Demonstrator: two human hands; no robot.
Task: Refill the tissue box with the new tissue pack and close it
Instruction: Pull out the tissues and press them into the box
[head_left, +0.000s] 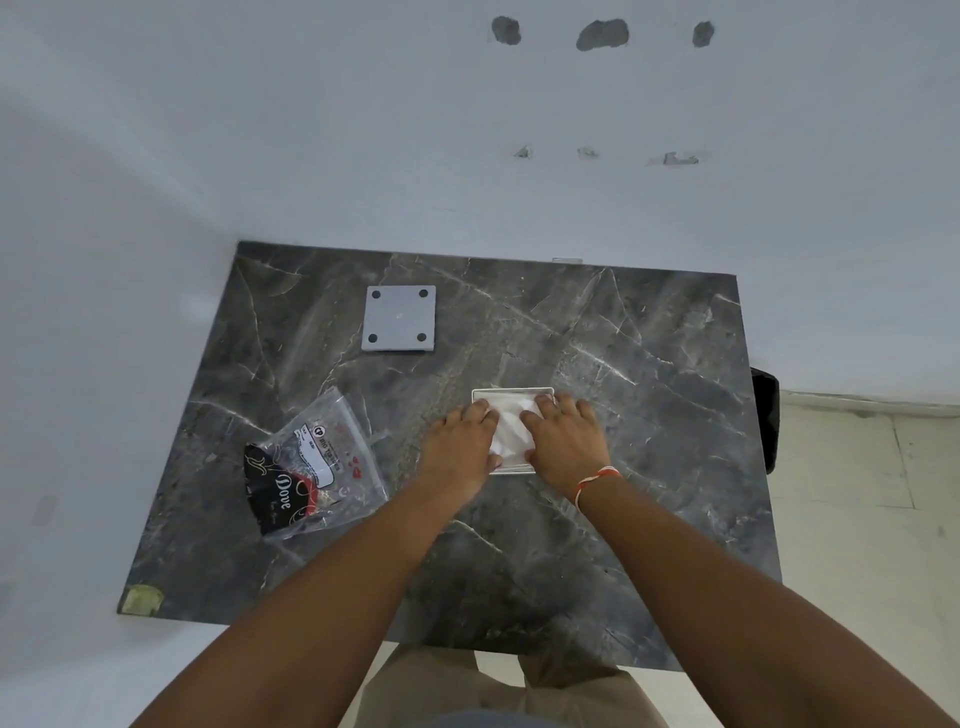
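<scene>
1. Two bare hands are what I see working over a dark grey marble table (597, 322), which runs up to a white wall (363, 130) carrying grey patch marks.
2. On that table, at its left, I see an emptied clear plastic wrapper (317, 465) lying flat, well apart from the hands. I can read "Dove" in white script on its black panel; the white label's smaller print is too blurred for me.
3. Near the table's middle sits the tissue box (511, 393), a pale open-topped tray with its opening facing up. Its long axis looks to run away from me, though the hands hide much of it.
4. White tissues (511, 431) fill the box between the hands.
5. My left hand (460, 441) lies on the box's left edge, fingers extended flat and pressing on the tissues.
6. My right hand (563, 441), a red-and-white thread at the wrist, presses likewise on the right side, fingers straight.
7. Farther back left lies the grey square lid (399, 319), flat, with four dark round feet facing up.
</scene>
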